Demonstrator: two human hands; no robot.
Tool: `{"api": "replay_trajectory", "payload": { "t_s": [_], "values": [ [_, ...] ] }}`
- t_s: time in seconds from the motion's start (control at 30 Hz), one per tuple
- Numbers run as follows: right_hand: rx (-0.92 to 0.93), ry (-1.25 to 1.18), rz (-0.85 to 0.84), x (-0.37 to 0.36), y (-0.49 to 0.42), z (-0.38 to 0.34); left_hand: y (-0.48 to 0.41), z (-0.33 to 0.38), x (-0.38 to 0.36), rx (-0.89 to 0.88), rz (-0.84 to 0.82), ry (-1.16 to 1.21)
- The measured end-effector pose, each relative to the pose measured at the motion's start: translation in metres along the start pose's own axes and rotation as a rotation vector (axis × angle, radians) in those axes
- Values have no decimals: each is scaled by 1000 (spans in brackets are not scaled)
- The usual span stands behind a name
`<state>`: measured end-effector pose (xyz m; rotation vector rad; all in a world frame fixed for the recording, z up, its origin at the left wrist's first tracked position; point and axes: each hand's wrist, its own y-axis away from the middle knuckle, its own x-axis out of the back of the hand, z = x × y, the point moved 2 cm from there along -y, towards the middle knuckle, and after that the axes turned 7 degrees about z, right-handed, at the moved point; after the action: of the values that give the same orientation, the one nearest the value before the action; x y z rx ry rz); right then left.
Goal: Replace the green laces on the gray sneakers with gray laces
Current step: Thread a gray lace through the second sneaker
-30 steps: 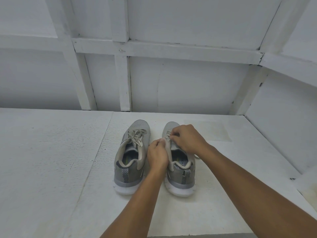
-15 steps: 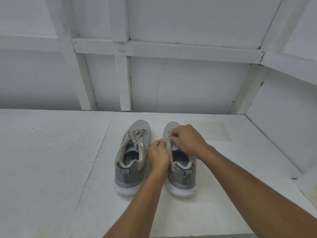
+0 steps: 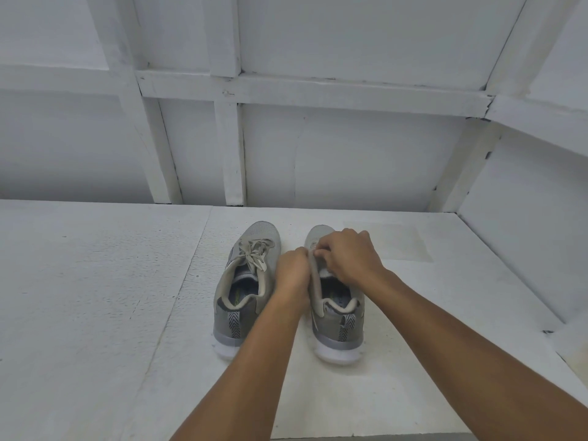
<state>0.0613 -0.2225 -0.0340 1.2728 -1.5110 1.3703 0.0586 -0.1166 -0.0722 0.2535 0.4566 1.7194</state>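
Two gray sneakers stand side by side on the white table, toes pointing away from me. The left sneaker (image 3: 246, 281) has its pale gray lace (image 3: 256, 254) tied in a bow. Both hands work at the lace area of the right sneaker (image 3: 337, 316). My left hand (image 3: 291, 275) grips the shoe's inner collar edge, fingers curled. My right hand (image 3: 346, 256) sits over the tongue with fingertips pinching something small there; the lace itself is hidden under the hands.
The white textured table (image 3: 95, 297) spreads wide to the left, with a seam running past the left sneaker. A white framed wall (image 3: 318, 154) rises behind, and a white side panel (image 3: 525, 233) closes the right.
Both hands stay at the right sneaker's lace area with only slight finger movement. The view has shifted down a little.
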Motion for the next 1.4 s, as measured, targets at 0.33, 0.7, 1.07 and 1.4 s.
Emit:
{"api": "replay_trajectory", "payload": {
  "t_s": [0.33, 0.7, 1.07, 1.4],
  "values": [
    [-103, -162, 95, -8, 12, 17, -7, 17, -4, -287, 230, -36],
    [-477, -623, 238, -10, 65, 45, -18, 135, 36, -564, 71, -267],
    [-556, -660, 235, -19, 61, 43, -25, 129, 36, -535, -172, -1356],
    [-529, -666, 211, -17, 59, 38, -12, 160, 54, -448, -245, -1254]
  ]
}}
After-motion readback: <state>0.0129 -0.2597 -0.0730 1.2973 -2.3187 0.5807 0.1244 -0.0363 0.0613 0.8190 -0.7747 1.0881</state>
